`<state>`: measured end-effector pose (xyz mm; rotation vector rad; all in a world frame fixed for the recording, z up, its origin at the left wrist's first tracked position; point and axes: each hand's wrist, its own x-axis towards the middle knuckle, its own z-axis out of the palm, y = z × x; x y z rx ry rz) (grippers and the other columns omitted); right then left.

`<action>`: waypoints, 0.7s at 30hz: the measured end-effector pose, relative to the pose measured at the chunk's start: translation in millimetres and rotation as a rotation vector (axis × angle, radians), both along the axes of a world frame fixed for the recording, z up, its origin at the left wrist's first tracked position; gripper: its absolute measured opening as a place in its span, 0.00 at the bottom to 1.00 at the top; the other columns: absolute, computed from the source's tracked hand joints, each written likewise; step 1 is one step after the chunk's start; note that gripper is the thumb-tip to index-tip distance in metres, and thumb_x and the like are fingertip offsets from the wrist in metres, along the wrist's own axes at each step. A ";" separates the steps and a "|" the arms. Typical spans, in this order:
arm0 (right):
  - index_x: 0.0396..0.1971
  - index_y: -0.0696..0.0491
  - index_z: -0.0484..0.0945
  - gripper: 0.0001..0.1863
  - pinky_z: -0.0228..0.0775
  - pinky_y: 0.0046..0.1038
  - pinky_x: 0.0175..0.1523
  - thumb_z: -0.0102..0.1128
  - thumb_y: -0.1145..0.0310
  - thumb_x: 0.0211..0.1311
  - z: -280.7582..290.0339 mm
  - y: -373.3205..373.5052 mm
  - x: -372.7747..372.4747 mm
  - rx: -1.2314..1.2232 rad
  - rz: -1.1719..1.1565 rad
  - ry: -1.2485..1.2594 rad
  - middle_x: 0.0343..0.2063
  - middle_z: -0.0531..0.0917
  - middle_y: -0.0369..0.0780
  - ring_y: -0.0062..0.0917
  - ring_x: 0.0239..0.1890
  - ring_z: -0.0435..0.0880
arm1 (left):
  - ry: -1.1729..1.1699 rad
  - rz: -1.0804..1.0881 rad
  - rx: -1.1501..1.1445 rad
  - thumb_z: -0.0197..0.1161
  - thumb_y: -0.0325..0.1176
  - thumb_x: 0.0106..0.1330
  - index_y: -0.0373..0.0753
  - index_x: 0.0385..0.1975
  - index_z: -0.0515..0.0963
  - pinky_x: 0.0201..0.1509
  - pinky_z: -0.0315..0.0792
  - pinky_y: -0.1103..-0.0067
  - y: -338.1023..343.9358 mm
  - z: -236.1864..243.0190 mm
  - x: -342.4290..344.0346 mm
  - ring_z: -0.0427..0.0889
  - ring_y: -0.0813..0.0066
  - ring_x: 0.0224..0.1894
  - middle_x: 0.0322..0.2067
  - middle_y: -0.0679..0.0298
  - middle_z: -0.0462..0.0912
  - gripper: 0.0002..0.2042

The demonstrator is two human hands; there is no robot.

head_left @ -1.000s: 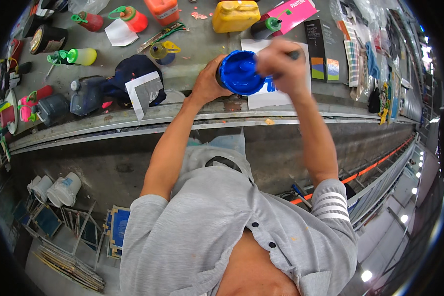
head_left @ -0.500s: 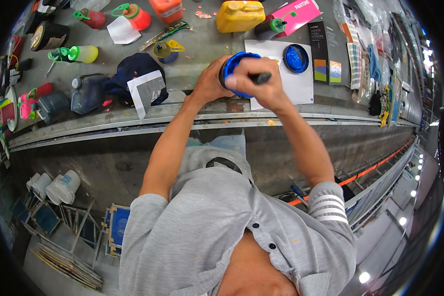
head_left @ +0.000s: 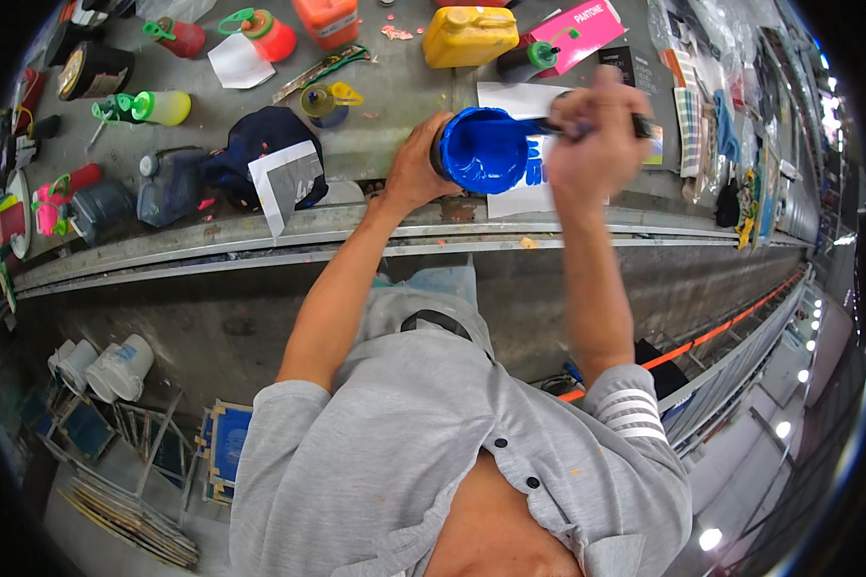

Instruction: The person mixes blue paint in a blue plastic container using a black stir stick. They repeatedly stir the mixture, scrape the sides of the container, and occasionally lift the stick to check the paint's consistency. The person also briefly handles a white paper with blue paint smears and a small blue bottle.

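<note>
My left hand [head_left: 416, 165] is wrapped round the left side of a dark tub [head_left: 437, 154], whose opening faces me. Glossy blue paint [head_left: 486, 154] fills its inside and coats the rim. In my right hand [head_left: 597, 144], smeared by motion, is a dark-handled spatula [head_left: 541, 126]; its blue-coated end lies at the tub's right rim. Beneath the tub and my right hand spreads a white paper sheet [head_left: 510, 94], with blue smears [head_left: 534, 165] just right of the tub. My right hand covers the place of the tub's lid.
Behind the tub stand a yellow jug [head_left: 470, 37], a dark squeeze bottle [head_left: 527, 62] and a pink box [head_left: 582, 34]. A dark blue cloth [head_left: 260, 144] and a grey jug [head_left: 171, 183] lie to the left. The bench has a metal front edge [head_left: 337, 234].
My right hand has moved right, away from above the tub, drawing the spatula to its rim. The blue paint and paper smears now show; the lid is covered. My left hand stays on the tub.
</note>
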<state>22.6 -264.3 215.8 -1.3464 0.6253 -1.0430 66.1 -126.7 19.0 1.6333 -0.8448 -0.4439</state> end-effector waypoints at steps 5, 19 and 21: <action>0.14 0.57 0.75 0.15 0.66 0.24 0.29 0.73 0.70 0.51 -27.7 9.9 10.4 -0.216 1.175 0.279 0.14 0.74 0.37 0.24 0.19 0.73 | 0.107 -0.131 -0.019 0.83 0.29 0.31 0.42 0.63 0.69 0.65 0.71 0.66 -0.7 -29.1 16.8 0.76 0.54 0.60 0.56 0.54 0.78 0.49; 0.21 0.58 0.74 0.12 0.60 0.27 0.26 0.69 0.69 0.56 -28.2 -13.3 27.9 -0.231 0.644 0.078 0.14 0.71 0.35 0.19 0.20 0.71 | 0.140 0.131 -0.016 0.87 0.33 0.33 0.38 0.68 0.59 0.70 0.66 0.65 -2.6 -10.0 -4.0 0.70 0.55 0.66 0.64 0.54 0.70 0.57; 0.16 0.58 0.73 0.17 0.60 0.22 0.32 0.73 0.66 0.53 -28.2 -8.8 29.1 -0.250 1.038 0.280 0.15 0.70 0.32 0.16 0.23 0.69 | 0.093 0.100 0.045 0.87 0.33 0.32 0.40 0.66 0.62 0.66 0.69 0.65 0.6 -56.7 1.5 0.74 0.54 0.62 0.60 0.54 0.73 0.54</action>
